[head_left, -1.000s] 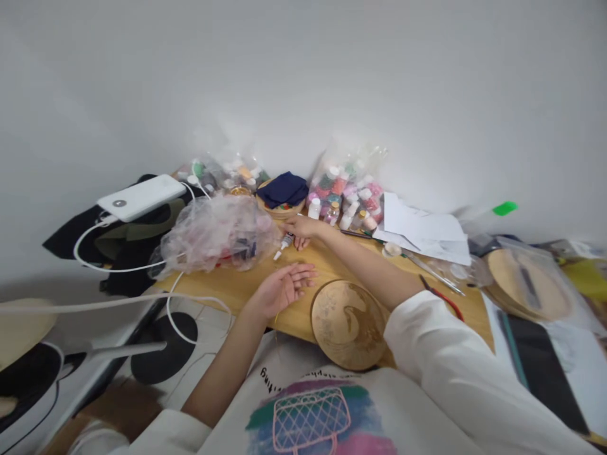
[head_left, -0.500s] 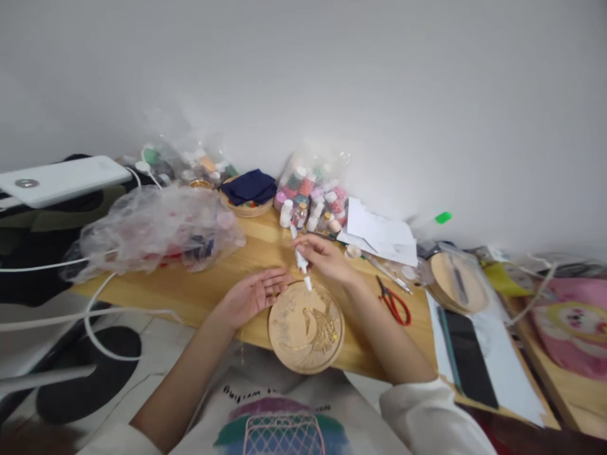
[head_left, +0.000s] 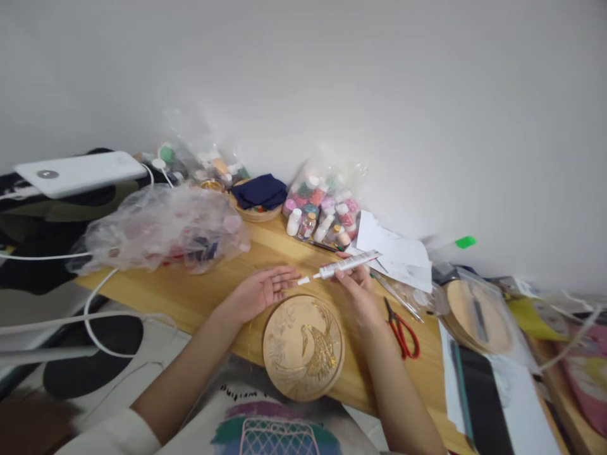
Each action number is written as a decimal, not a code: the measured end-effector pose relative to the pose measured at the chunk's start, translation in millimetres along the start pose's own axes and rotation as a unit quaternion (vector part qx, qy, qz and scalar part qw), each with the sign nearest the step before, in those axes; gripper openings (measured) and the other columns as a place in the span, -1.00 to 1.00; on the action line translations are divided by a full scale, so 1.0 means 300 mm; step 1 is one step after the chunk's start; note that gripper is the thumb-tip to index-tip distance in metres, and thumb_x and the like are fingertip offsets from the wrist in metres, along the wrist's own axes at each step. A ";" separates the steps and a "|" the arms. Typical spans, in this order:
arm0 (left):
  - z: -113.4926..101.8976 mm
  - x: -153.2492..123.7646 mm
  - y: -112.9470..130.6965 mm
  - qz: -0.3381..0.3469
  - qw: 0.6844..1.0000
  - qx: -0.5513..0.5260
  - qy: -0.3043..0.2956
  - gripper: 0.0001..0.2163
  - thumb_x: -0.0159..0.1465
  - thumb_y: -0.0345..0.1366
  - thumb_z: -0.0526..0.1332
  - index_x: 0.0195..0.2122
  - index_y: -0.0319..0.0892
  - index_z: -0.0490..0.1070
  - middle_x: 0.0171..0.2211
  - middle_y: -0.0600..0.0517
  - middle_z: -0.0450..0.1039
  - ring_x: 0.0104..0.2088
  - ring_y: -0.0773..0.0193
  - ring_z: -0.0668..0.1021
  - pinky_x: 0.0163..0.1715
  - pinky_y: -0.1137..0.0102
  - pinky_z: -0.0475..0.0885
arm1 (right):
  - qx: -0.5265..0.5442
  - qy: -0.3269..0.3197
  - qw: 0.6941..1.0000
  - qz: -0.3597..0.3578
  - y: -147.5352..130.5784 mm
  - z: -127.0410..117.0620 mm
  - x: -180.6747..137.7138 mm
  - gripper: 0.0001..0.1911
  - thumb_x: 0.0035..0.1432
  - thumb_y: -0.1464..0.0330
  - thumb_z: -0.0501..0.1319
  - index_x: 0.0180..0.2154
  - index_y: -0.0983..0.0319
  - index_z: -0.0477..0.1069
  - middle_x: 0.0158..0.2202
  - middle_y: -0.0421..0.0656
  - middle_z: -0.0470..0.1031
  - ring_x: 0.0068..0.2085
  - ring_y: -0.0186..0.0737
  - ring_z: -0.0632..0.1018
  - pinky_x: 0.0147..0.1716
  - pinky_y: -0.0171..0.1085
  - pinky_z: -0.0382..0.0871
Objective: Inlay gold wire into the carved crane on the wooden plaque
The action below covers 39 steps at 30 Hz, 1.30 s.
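My right hand [head_left: 356, 292] grips a white glue tube [head_left: 342, 266] and holds it level, its nozzle pointing left toward my left hand. My left hand [head_left: 263, 289] rests palm up on the wooden table [head_left: 203, 294], fingers spread, holding nothing. Just below both hands lies a round wooden plaque [head_left: 303, 346] with a gold bird design, near the table's front edge.
Red scissors [head_left: 402, 328] lie right of the plaque. A crumpled clear plastic bag [head_left: 161, 230], a bag of small bead bottles [head_left: 325, 208], a dark blue cloth in a bowl [head_left: 260, 192] and white papers [head_left: 393, 248] crowd the back. A power bank [head_left: 80, 174] and white cable [head_left: 95, 303] sit left.
My right hand picked the glue tube up from the back of the table, brought it over the plaque, then turned it level with the nozzle toward my left palm. The camera view shifted.
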State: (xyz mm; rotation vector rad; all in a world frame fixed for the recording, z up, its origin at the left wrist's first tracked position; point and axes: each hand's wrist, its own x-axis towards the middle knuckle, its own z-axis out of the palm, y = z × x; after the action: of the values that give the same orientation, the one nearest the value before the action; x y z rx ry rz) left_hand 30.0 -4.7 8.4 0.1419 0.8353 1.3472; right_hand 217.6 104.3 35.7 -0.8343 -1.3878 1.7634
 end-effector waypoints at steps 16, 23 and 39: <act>0.040 0.044 -0.052 0.041 0.998 0.044 0.011 -0.84 0.19 -0.40 0.29 -0.21 -0.27 0.57 -0.55 0.03 0.47 -0.56 0.44 0.44 -0.53 0.58 0.32 | 0.055 0.023 0.997 0.055 0.065 0.021 -0.001 -0.63 0.02 0.04 0.28 -0.29 0.19 0.44 -0.32 -0.14 0.54 -0.37 -0.25 0.52 -0.42 -0.29 0.41; 0.058 0.032 -0.032 0.024 0.998 0.046 0.027 -0.82 0.20 -0.50 0.21 -0.22 -0.30 0.57 -0.64 0.12 0.29 -0.63 0.50 0.30 -0.63 0.61 0.21 | -0.036 0.095 0.994 -0.037 -0.006 -0.017 0.001 -0.53 0.19 -0.06 0.04 -0.36 0.19 0.40 -0.44 -0.16 0.44 -0.51 -0.34 0.41 -0.54 -0.31 0.30; 0.046 0.036 -0.026 0.012 1.000 0.007 -0.018 -0.79 0.27 -0.50 0.13 -0.17 -0.35 0.55 -0.62 0.09 0.33 -0.64 0.47 0.33 -0.61 0.57 0.26 | -0.098 0.162 0.982 -0.019 0.083 -0.064 -0.077 -0.63 0.09 0.07 0.27 -0.52 0.24 0.48 -0.73 -0.31 0.30 -0.73 -0.47 0.20 -0.77 -0.40 -0.07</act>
State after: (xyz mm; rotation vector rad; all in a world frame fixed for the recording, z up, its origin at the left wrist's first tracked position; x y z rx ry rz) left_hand 44.5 7.8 9.1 0.1872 0.8157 1.3584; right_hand 241.9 90.6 8.5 -1.1362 -1.3606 1.4007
